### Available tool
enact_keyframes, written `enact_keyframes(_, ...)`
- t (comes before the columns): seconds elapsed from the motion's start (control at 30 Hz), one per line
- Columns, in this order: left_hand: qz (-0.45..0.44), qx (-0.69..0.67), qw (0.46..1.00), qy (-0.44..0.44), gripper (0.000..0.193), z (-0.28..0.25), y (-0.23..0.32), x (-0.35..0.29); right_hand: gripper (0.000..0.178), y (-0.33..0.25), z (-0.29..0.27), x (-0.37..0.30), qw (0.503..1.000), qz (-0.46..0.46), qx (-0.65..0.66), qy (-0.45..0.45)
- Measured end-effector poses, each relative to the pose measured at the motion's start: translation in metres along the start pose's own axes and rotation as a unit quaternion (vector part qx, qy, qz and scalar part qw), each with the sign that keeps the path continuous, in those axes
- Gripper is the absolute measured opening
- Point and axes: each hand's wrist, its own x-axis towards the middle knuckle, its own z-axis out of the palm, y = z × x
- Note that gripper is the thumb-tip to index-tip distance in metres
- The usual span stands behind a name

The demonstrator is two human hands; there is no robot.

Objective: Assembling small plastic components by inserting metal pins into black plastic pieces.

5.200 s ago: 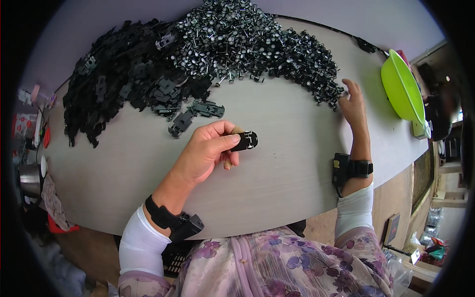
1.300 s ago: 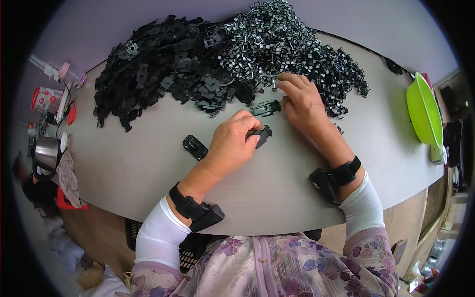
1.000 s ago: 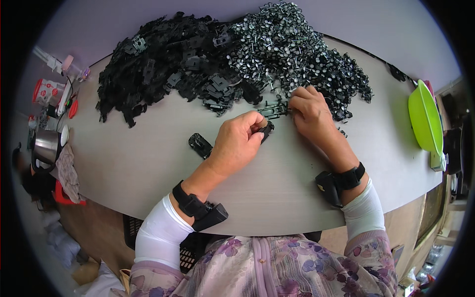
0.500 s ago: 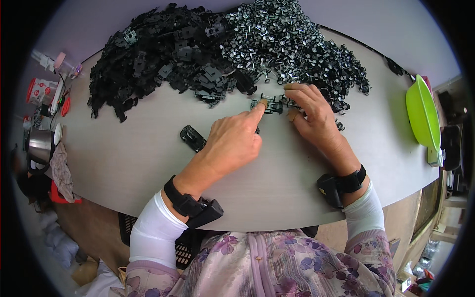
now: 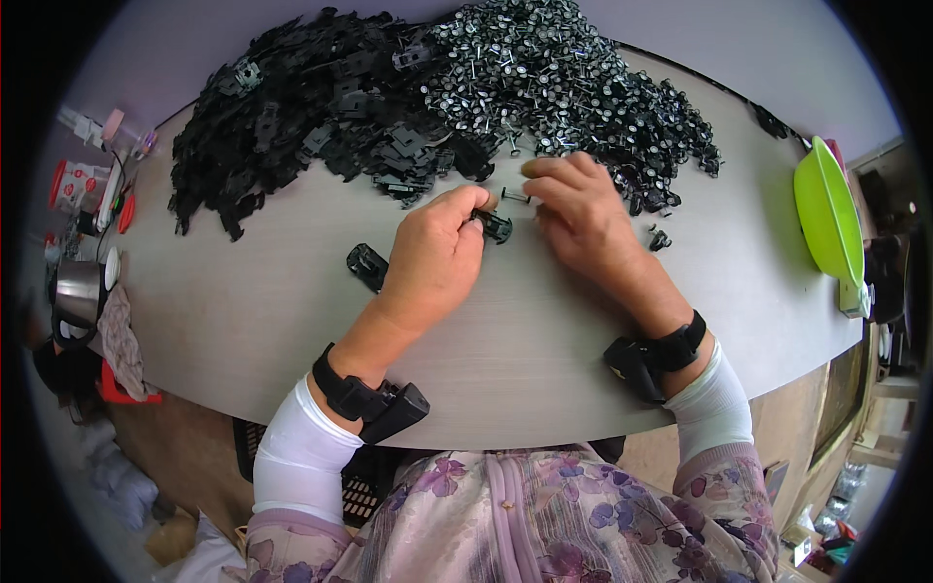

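Note:
My left hand (image 5: 435,243) is closed, pinching a small black toy car chassis (image 5: 496,227) between thumb and fingers just above the table. Close to its right, my right hand (image 5: 583,209) has its fingertips around the end of a small wheel axle (image 5: 515,195), a thin silver rod with a black wheel. The axle points toward the chassis; whether they touch I cannot tell. Left of my left hand lies another black toy car part (image 5: 366,265). A loose small black wheel piece (image 5: 660,238) rests right of my right hand.
At the back, a large heap of black plastic chassis (image 5: 292,117) adjoins a heap of wheel axles (image 5: 544,73). A lime green basin (image 5: 829,214) stands at the right edge. On the left are a steel pot (image 5: 80,287), a cloth (image 5: 120,325) and a red-and-white tub (image 5: 73,185).
My left index finger, pressing down on a chassis on the table, has drawn back, and the hand now grips the chassis. My right hand has shifted left, bringing a wheel axle close to it.

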Motion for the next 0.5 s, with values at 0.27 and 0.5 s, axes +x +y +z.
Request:
enact_keyframes(0.27,-0.213,-0.412,0.877,-0.122,0.028,-0.007,-0.013,0.004,0.016,-0.018,-0.015,-0.017,0.991,0.071,0.003,-0.118)
enact_keyframes(0.5,-0.128,-0.394,0.898,-0.147,0.038,0.005,-0.003,-0.003,0.019,-0.030,-0.041,-0.034,0.971,0.158,0.062,-0.169)
